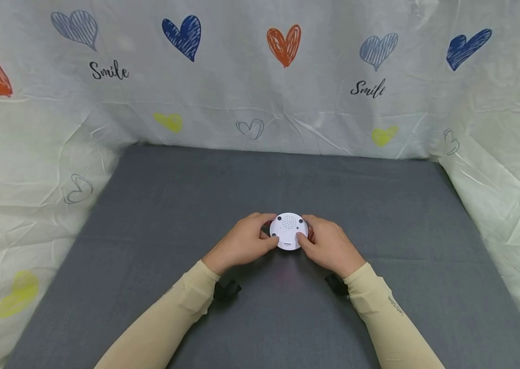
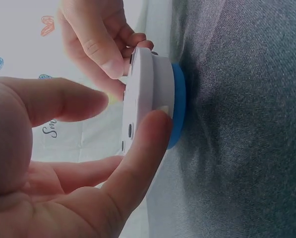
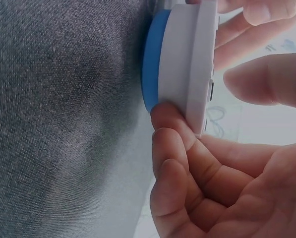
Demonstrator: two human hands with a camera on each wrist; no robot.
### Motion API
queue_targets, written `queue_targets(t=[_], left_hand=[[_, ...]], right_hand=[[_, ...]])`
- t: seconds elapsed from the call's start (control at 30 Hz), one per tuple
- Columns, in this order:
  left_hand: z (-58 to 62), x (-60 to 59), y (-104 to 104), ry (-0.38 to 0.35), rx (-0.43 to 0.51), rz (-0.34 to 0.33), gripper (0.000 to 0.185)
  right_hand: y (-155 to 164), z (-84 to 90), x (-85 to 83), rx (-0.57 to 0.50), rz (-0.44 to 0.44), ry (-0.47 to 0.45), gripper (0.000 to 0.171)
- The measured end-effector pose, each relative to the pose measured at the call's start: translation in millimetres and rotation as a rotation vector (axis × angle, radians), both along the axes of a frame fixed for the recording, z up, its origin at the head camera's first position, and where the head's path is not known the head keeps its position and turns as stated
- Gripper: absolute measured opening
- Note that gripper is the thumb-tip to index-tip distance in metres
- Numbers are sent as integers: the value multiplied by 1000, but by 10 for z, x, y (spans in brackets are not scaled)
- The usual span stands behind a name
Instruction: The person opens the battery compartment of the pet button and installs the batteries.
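Observation:
A round white device (image 1: 289, 230) with speaker holes on top and a blue base (image 2: 178, 109) sits on the grey cloth (image 1: 186, 205) near the middle of the table. My left hand (image 1: 245, 243) grips its left rim, the thumb (image 2: 148, 144) pressed on the white side wall. From the other side my right hand (image 1: 329, 247) holds it, with curled fingers (image 3: 170, 129) against the rim of the device (image 3: 187, 64). In the right wrist view the blue base (image 3: 155, 64) rests on the cloth.
A crinkled white sheet (image 1: 260, 92) printed with hearts and "Smile" walls in the table at the back and on both sides. Black wrist mounts (image 1: 226, 290) show under both sleeves. Grey cloth stretches all round the hands.

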State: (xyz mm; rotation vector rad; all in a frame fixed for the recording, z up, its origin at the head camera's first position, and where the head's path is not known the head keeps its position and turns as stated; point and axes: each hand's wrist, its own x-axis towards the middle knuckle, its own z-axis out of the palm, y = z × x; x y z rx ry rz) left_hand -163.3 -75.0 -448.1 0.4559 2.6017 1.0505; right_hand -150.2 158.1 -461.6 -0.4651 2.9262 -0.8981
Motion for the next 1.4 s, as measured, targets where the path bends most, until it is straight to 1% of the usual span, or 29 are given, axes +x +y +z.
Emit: queue_targets(t=[0.2,0.4,0.53,0.7,0.9,1.1,1.4], left_hand=[[-6,-9,11,-10,52,42,58],[2,-4,17,-27,108,86,50],[-5,-5,33,-26,124,113,46],[-28,-7,48,-35,132,153,38],[-28,-6,38,-77,127,193,38],[-32,-8,11,-93,131,200,43],[-47,-18,0,-97,146,186,42]], right_hand=[[7,4,19,-16,2,22,48],[20,35,30,-39,11,60,48],[33,63,35,-48,15,89,45],[27,77,45,-56,19,92,40],[9,93,42,-85,18,103,34],[-8,99,45,-97,4,115,32],[-18,82,40,-104,-36,125,29]])
